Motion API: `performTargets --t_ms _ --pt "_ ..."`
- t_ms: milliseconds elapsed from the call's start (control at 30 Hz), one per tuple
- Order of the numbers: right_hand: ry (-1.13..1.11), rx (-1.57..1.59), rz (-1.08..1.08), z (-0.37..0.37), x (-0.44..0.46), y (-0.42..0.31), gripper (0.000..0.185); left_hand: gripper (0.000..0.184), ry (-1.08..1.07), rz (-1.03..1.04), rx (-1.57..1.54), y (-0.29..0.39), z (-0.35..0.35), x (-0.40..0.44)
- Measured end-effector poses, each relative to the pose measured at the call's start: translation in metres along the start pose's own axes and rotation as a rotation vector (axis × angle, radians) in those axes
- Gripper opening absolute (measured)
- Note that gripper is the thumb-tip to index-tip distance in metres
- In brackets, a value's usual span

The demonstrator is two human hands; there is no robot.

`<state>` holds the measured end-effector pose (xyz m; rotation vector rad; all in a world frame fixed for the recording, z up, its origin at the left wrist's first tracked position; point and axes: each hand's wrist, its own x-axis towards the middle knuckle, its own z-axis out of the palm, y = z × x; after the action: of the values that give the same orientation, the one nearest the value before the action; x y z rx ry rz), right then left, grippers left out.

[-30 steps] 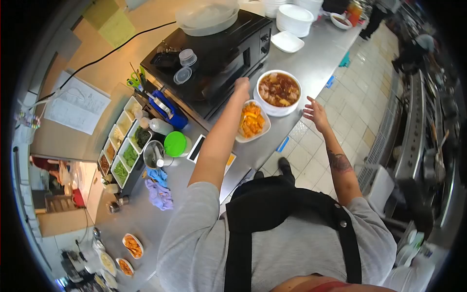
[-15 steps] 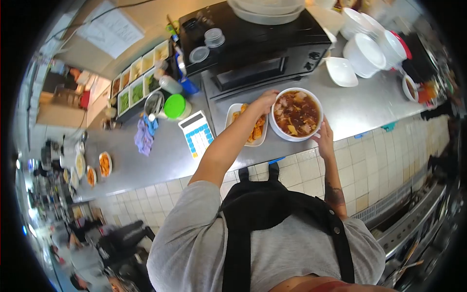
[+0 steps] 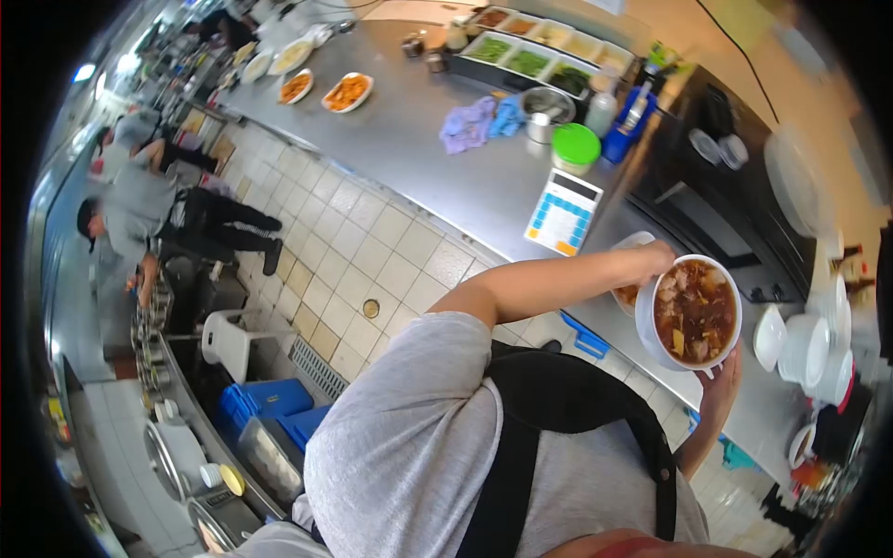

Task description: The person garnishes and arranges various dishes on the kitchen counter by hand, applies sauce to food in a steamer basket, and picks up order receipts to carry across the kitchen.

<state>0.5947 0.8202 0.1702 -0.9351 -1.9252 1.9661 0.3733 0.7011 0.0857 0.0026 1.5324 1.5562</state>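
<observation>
A white bowl [image 3: 646, 327] of brown soup with pale chunks is held between my two hands in front of my body. My left hand [image 3: 659, 260] has its fingers closed on the bowl's upper left rim. My right hand [image 3: 721, 379] grips it from the lower right, by a small handle, with the fingers partly hidden beneath. Behind my left forearm, a white dish [image 3: 636, 240] with orange-brown food shows only in part on the steel counter.
A calculator [image 3: 564, 212], a green-lidded tub [image 3: 576, 147] and cloths [image 3: 467, 126] lie along the steel counter [image 3: 400, 121]. A black oven [image 3: 712, 223] and stacked white bowls [image 3: 806, 346] stand to the right. Two people work at the left near a white stool [image 3: 233, 344].
My view has swung to the left, showing more floor and the people there. Both hands keep hold of the soup bowl, which now sits farther right in view, with the food dish more covered.
</observation>
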Motion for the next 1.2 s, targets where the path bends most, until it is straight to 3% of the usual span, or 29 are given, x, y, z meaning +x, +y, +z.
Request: performTargets --t_ms 300,500,633,700,933,1033,1133,1200 --pt "-0.293 0.158 0.049 0.215 -0.009 0.037 0.043 0.015 0.245 0.009 -0.089 -0.008 -0.244 -0.103" --pt "-0.518 0.181 0.046 0.382 -0.010 0.052 0.044 0.022 0.230 0.045 -0.346 -0.029 -0.417 -0.142" --pt "-0.574 0.180 0.093 0.474 0.013 0.070 0.044 0.026 0.285 0.144 -0.437 -0.020 -0.498 -0.179" --pt "-0.609 0.224 0.123 0.516 0.024 0.078 0.043 0.029 0.336 0.242 -0.304 -0.034 -0.549 -0.167" --pt "-0.593 0.154 0.097 0.633 0.068 0.107 0.045 0.026 0.434 0.171 -0.301 -0.015 -0.659 -0.154" --pt "-0.529 0.204 0.142 0.667 0.074 0.108 0.038 0.028 0.330 0.135 -0.372 -0.001 -0.688 -0.148" --pt "-0.532 0.235 0.118 0.691 0.081 0.105 0.037 0.031 0.357 0.130 -0.293 0.013 -0.709 -0.139" --pt "-0.565 0.135 0.058 0.697 0.092 0.101 0.037 0.032 0.313 0.134 -0.303 0.009 -0.736 -0.124"
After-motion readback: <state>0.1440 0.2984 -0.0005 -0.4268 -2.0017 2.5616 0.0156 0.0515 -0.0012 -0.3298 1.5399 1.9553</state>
